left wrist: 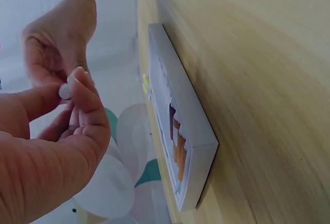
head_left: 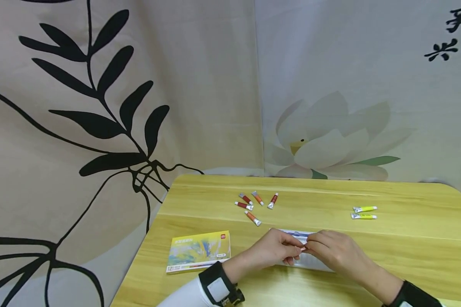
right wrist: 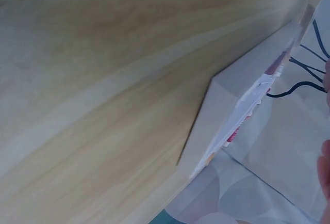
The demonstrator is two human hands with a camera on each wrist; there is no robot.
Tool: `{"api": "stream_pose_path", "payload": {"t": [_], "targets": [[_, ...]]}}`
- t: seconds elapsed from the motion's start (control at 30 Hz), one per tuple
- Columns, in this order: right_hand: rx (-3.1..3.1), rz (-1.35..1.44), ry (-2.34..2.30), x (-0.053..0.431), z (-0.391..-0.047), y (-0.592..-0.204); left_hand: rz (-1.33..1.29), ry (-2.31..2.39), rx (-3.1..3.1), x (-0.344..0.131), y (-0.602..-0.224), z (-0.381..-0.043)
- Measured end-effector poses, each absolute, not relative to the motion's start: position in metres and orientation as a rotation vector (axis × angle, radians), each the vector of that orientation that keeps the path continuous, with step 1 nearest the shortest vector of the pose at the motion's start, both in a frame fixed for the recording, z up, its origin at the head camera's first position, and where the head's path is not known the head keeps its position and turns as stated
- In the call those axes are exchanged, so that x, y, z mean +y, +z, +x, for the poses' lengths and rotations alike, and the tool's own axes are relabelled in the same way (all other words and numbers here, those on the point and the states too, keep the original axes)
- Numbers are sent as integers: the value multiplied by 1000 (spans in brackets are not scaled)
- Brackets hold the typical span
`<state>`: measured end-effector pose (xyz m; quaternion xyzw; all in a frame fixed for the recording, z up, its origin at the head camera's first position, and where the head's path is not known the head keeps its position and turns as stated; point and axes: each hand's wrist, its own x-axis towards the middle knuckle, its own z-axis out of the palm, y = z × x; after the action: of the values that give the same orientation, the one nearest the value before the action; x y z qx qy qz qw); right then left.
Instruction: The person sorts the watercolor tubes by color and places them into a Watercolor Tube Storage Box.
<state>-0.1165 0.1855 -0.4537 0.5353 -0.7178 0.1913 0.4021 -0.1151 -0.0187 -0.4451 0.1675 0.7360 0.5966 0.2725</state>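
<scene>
Above a white open tray (head_left: 311,263), my left hand (head_left: 272,250) pinches a small paint tube (head_left: 303,248) between thumb and fingers. The tube's round whitish end (left wrist: 64,91) shows in the left wrist view; most of its body is hidden by fingers. From the other side, my right hand (head_left: 336,252) pinches the same tube, its fingertips close to the left ones. Several brown and orange tubes (left wrist: 180,149) lie inside the tray below. In the right wrist view only some fingers (right wrist: 324,170) show at the right edge.
A yellow paint box (head_left: 199,251) lies left of the tray on the wooden table (head_left: 407,238). Several red and orange tubes (head_left: 252,218) are scattered behind the tray. Two yellow tubes (head_left: 364,216) lie at the back right. A printed curtain (head_left: 215,106) hangs behind the table.
</scene>
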Motion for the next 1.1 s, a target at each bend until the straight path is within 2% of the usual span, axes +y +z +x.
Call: {"api": "stream_pose_path", "payload": {"t": [0.27, 0.77, 1.1], "targets": [[-1840, 1328, 521, 188, -118, -453, 482, 1603, 2124, -21, -442, -116], [-2676, 585, 406, 246, -113, -473, 433, 1375, 2546, -20, -453, -122], [-2937, 412, 454, 249, -110, -482, 477, 1094, 2764, -8, -466, -122]]}}
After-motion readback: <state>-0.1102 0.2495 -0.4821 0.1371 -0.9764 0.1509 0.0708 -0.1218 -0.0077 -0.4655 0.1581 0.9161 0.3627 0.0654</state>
